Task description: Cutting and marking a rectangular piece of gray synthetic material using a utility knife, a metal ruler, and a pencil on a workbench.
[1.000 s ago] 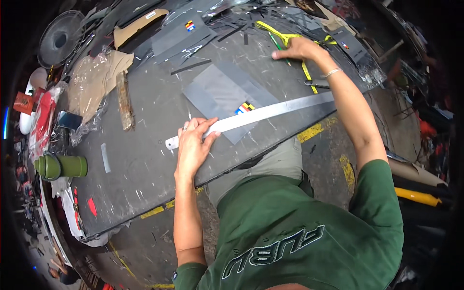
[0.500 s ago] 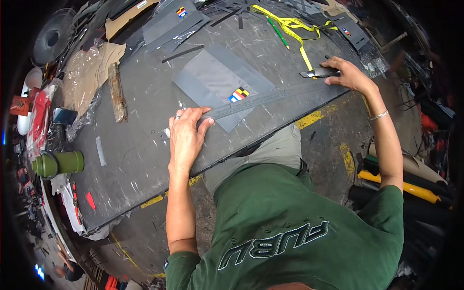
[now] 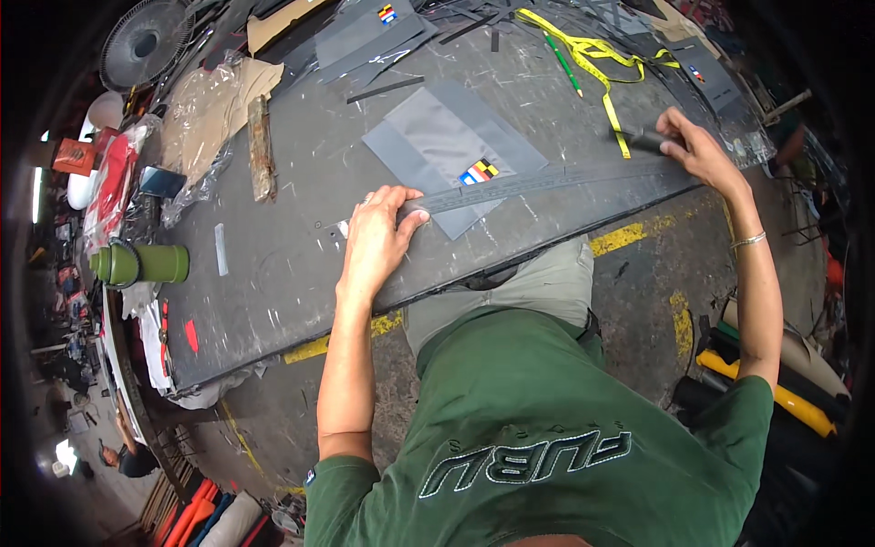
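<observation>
Center of frame, on the dark scratched worktable (image 3: 301, 273): grey sheet (image 3: 456, 137) lying flat at a slant, small multicolored patch (image 3: 479, 171) on it. Long ruler (image 3: 556, 184) laid across the sheet's lower part, just below the patch, running from left of center toward the right edge of the table.

Left hand (image 3: 378, 232), center-left: fingers spread on the ruler near its left end, thumb out, pressing rather than wrapped around. Right hand (image 3: 706, 155), right of frame: fingers curled around a dark knife (image 3: 649, 139), blurred, just above the ruler's right part.

In the way: tail of the yellow measuring tape (image 3: 592, 55) hangs down to the knife's front end and overlaps it in view; cannot tell if touching. Green pencil (image 3: 563, 66) beside the tape, upper right. Thin dark strip (image 3: 385, 89) just above the sheet.

Around: more grey sheets (image 3: 369, 41) top center; wooden stick (image 3: 261, 150) and brown paper (image 3: 214, 114) with clear plastic, upper left. Fan (image 3: 137, 46) in the upper left corner. Green bottle (image 3: 150, 264), pale strip (image 3: 221, 249) and red scrap (image 3: 190, 335) on the left, well apart from the ruler.
</observation>
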A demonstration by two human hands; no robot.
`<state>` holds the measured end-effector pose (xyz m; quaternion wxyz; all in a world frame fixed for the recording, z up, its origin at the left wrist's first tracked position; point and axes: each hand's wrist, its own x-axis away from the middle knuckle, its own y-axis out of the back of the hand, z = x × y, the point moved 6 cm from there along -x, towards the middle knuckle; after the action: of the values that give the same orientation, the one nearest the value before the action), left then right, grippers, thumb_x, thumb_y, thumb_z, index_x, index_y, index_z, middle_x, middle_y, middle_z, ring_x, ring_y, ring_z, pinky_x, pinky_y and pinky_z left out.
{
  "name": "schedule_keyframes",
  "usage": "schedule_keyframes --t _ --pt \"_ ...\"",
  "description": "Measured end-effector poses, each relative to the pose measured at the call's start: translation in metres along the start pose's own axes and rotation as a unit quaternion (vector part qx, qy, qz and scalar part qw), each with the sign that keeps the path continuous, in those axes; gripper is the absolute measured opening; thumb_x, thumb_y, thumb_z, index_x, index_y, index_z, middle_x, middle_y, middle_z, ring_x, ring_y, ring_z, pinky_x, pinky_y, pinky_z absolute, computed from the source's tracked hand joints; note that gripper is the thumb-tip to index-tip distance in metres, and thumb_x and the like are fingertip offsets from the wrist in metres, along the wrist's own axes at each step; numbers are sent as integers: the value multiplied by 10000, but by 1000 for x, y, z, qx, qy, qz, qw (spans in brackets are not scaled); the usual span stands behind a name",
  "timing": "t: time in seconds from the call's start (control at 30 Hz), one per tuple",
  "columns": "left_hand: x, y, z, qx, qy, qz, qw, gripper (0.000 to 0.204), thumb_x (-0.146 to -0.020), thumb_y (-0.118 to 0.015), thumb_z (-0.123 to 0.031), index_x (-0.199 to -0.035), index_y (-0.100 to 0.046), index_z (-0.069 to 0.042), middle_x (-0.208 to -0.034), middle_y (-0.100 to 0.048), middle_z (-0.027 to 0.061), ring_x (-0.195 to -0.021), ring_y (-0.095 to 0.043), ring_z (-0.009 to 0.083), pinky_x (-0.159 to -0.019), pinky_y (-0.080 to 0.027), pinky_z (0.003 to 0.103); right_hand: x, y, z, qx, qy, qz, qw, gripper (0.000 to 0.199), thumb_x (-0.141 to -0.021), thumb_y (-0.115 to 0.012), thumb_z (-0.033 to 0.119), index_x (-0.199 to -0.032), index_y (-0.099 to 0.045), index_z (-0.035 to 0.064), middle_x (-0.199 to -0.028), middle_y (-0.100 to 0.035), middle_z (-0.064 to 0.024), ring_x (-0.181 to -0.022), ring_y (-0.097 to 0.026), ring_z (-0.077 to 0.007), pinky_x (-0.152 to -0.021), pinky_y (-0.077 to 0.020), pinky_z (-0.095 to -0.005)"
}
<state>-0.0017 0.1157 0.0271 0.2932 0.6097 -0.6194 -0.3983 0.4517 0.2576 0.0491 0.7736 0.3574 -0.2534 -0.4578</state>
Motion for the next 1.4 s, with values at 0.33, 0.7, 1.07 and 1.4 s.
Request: schedule_keyframes --t 0.33,0.7,1.07,1.4 --pt "-1 0 -1 -19 9 28 999 264 -916 -744 -202 -1123 -687 -48 -1047 -718 141 -981 -655 352 -927 -466 441 20 -19 31 196 15 -6 980 566 -813 -843 367 -1192 -680 -20 -1245 -686 -236 -1173 -650 -417 -996 -519 -444" --pt "-58 53 -32 -96 -150 27 984 195 -931 -739 -222 -1046 -708 -68 -910 -692 101 -889 -635 294 -889 -425 423 79 -47 39 180 128 -33 975 246 -683 -630 -6 -916 -553 10 -821 -522 -157 -867 -539 -369 -757 -448 -469" --pt "-87 -31 8 -223 -61 -30 972 807 -1020 -553 -551 -1567 -358 10 -1661 -280 254 -1561 -204 451 -1247 -176 629 198 -152 3 -90 -138 -170 971 151 -965 -703 120 -901 -615 16 -707 -512 -62 -678 -522 -126 -630 -431 -312" --pt "-65 -70 -19 -126 -99 42 986 1002 -970 -586 -630 -1609 -238 58 -1681 -253 251 -1591 -179 358 -1288 -90 526 165 -200 87 -251 -210 -87 941 229 -991 -707 200 -910 -603 13 -684 -495 -38 -674 -451 -94 -610 -412 -305"
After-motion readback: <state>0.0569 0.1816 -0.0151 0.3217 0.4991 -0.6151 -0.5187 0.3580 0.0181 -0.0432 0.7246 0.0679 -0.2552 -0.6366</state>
